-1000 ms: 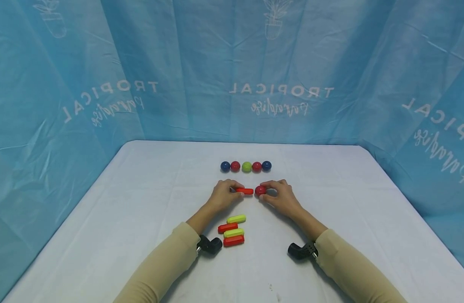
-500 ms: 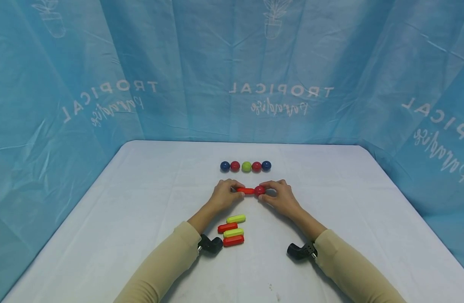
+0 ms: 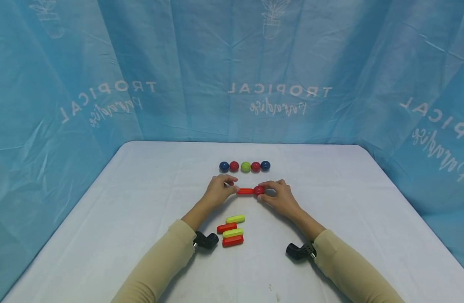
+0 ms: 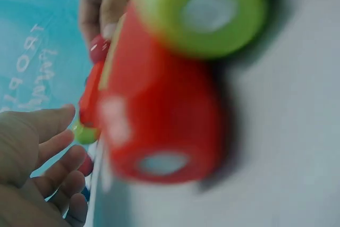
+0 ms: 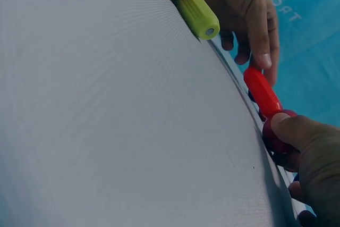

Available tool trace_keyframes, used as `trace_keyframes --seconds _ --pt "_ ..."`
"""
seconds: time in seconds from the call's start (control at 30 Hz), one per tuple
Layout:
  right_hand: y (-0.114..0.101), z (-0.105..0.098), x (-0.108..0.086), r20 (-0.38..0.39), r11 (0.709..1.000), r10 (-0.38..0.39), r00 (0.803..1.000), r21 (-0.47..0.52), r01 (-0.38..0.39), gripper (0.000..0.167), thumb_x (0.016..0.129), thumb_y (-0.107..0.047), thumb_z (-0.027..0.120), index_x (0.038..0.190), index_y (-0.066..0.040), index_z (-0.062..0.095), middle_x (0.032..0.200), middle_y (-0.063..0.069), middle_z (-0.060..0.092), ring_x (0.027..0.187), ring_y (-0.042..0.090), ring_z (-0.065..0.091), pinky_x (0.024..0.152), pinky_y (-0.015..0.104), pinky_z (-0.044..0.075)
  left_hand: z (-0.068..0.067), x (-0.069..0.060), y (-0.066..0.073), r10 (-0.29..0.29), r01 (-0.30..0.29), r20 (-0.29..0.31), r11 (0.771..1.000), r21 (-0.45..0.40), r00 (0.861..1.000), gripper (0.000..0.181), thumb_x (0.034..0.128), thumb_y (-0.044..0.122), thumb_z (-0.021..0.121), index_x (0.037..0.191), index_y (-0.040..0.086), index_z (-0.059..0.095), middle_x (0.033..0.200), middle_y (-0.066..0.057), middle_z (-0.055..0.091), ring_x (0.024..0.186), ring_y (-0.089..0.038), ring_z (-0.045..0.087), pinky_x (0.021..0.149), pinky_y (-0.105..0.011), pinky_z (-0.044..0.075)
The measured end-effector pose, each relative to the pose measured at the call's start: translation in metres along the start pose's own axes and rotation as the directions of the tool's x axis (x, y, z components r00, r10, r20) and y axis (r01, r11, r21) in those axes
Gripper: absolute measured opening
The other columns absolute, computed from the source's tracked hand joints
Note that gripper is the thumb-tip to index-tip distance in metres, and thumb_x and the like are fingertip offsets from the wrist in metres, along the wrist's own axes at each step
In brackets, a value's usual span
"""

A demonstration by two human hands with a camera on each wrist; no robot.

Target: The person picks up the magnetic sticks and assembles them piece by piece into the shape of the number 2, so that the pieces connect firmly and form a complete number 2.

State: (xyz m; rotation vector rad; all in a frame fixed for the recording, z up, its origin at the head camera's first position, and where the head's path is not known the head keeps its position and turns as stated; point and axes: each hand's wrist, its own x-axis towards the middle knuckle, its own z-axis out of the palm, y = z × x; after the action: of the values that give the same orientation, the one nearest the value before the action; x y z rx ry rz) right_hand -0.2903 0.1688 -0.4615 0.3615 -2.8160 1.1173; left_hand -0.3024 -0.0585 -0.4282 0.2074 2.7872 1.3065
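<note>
A red building stick (image 3: 245, 191) lies end to end with a glossy red ball (image 3: 258, 190), touching it near the table's middle. My right hand (image 3: 282, 198) pinches that ball between thumb and fingers; the right wrist view shows the thumb on the ball (image 5: 273, 137). At the stick's other end is my left hand (image 3: 218, 190), its thumb close to the tip and its index finger raised away. In the left wrist view, the left hand's fingers (image 4: 58, 171) are spread and hold nothing. Whether the left thumb still touches the stick I cannot tell.
Behind the hands, a row of balls runs blue (image 3: 224, 167), red (image 3: 234, 166), green (image 3: 245, 167), red and blue. Nearer me lie yellow-green sticks (image 3: 235, 219) and red sticks (image 3: 233, 241), with silvery discs in their ends. Blue printed cloth (image 3: 232, 113) surrounds the white table (image 3: 322, 168).
The red ball moved left against the red stick, closing the small gap between them. My left hand then released the stick and drew back slightly left. My right hand still holds the ball.
</note>
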Motion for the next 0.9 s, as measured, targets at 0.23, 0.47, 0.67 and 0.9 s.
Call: trace_keyframes --seconds 0.23,0.47,0.67,0.9 --pt "0.001 -0.002 0.001 0.01 1.0 0.014 1.0 0.005 -0.014 0.04 0.08 -0.031 0.073 0.119 -0.021 0.065 0.113 0.003 0.06 0.108 0.024 0.044 0.09 0.046 0.037 -0.021 0.027 -0.005 -0.015 0.011 -0.144 0.999 -0.033 0.989 0.039 0.0862 0.023 0.067 0.123 0.013 0.06 0.117 -0.009 0.057 0.111 -0.026 0.049 0.088 -0.037 0.047" --pt "-0.001 -0.001 0.001 -0.003 1.0 -0.001 1.0 0.008 0.001 0.039 0.079 -0.029 0.074 0.117 -0.021 0.066 0.111 0.003 0.061 0.106 0.023 0.045 0.087 0.043 0.038 -0.033 0.052 -0.013 -0.055 0.048 -0.161 0.998 -0.045 0.985 0.051 0.0869 0.023 0.066 0.134 0.014 0.05 0.13 -0.009 0.051 0.122 -0.029 0.044 0.097 -0.043 0.044" --pt "-0.001 0.001 0.001 -0.004 1.0 0.007 1.0 0.009 -0.007 0.039 0.079 -0.03 0.074 0.116 -0.022 0.066 0.111 0.002 0.061 0.106 0.022 0.045 0.088 0.043 0.038 -0.032 0.066 -0.024 -0.082 0.082 -0.11 0.997 -0.003 0.99 0.054 0.088 0.025 0.065 0.138 0.016 0.046 0.136 -0.008 0.049 0.127 -0.029 0.042 0.102 -0.044 0.041" --pt "0.0 -0.001 0.0 -0.013 1.0 0.007 1.0 -0.006 -0.007 0.039 0.079 -0.03 0.074 0.117 -0.023 0.066 0.111 0.0 0.062 0.107 0.021 0.045 0.087 0.042 0.039 -0.031 0.075 -0.028 -0.062 0.062 -0.05 0.998 -0.004 0.997 0.053 0.0892 0.025 0.064 0.138 0.014 0.046 0.137 -0.01 0.051 0.128 -0.03 0.041 0.105 -0.045 0.038"
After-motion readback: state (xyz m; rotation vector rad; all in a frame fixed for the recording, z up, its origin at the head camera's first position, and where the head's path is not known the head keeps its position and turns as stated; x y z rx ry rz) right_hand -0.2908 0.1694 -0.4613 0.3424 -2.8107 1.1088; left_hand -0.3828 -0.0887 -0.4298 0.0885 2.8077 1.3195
